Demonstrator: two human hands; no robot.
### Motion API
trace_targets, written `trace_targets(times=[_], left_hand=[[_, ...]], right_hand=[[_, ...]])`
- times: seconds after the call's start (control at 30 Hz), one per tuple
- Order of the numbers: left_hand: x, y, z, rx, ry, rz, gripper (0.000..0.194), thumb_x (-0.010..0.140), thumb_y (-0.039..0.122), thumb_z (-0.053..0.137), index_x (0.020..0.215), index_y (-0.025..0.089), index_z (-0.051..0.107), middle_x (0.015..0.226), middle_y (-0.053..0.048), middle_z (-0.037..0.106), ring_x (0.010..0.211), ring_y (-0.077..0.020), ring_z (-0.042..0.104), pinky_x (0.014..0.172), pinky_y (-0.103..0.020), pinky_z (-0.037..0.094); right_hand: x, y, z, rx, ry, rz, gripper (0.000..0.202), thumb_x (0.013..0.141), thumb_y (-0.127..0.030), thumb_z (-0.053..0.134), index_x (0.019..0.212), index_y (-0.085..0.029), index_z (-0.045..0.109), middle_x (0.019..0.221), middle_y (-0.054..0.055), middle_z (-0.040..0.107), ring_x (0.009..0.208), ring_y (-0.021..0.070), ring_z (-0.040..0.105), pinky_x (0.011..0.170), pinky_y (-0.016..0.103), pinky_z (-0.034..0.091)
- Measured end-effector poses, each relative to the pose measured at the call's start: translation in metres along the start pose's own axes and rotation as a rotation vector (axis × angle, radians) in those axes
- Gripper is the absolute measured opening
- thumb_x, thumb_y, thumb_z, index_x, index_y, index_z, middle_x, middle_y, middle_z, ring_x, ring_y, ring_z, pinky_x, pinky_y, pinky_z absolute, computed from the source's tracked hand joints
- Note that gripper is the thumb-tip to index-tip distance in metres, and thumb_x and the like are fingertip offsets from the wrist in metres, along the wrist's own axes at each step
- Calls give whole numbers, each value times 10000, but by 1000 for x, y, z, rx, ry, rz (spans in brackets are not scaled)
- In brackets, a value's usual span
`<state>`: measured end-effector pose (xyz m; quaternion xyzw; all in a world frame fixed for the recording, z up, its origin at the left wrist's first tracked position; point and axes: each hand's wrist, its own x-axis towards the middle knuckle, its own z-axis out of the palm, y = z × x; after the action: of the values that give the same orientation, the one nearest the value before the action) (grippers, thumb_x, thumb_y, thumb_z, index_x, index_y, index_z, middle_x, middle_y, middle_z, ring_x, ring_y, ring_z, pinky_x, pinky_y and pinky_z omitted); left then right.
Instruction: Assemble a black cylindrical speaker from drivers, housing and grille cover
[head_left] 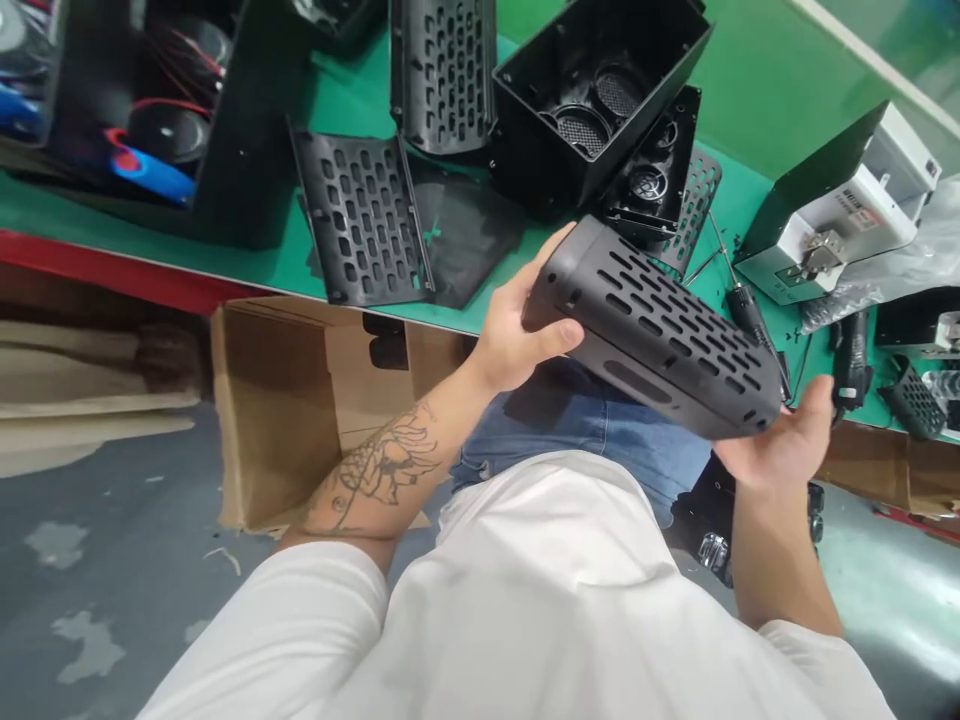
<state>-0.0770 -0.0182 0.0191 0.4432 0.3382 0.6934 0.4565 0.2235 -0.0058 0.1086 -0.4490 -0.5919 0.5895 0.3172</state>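
Note:
Between my two hands is a black plastic housing with rows of slots along its rounded face and a long recess in its side. It is tilted, its left end higher than its right. My left hand wraps round the left end, thumb pressed on the near side. At the lower right end, my right hand holds it from beneath; its fingers are partly hidden under the housing. Just beyond lie a flat perforated cover, a curved perforated cover and an open black box with round mesh grilles inside.
A large black case with speakers, wires and a blue cylinder stands at the left of the green bench. To the right are a screwdriver-like tool, a white-and-black device and plastic wrap. A cardboard box sits below the edge.

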Motion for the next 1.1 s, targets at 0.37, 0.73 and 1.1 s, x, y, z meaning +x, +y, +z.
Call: trace_targets(times=[0.37, 0.73, 1.1], left_hand=[[13, -30, -37, 341, -158, -19, 1339, 661, 857, 937, 1754, 286, 416, 1859, -170, 332, 1747, -505, 252, 1436, -645, 175], [1, -20, -49, 453, -258, 82, 1313, 750, 766, 956, 1795, 360, 272, 1878, -104, 302, 1694, -462, 350, 1435, -586, 252], [5, -11, -50, 638, -195, 87, 1338, 670, 927, 911, 1699, 235, 406, 1787, -174, 377, 1754, -514, 210, 1472, -600, 149]], right_hand=[[77, 55, 7, -14, 370, -194, 1311, 870, -1153, 585, 1689, -132, 517, 1567, 161, 475, 1590, 356, 421, 1427, 554, 350], [63, 65, -13, -311, 5, -374, 1342, 970, -1027, 553, 1836, -129, 58, 1785, 137, 98, 1693, 302, 236, 1454, 480, 300], [60, 35, -26, -716, -122, -479, 1264, 1112, -1052, 450, 1856, -100, 78, 1738, 154, 224, 1660, 302, 300, 1464, 417, 279]])
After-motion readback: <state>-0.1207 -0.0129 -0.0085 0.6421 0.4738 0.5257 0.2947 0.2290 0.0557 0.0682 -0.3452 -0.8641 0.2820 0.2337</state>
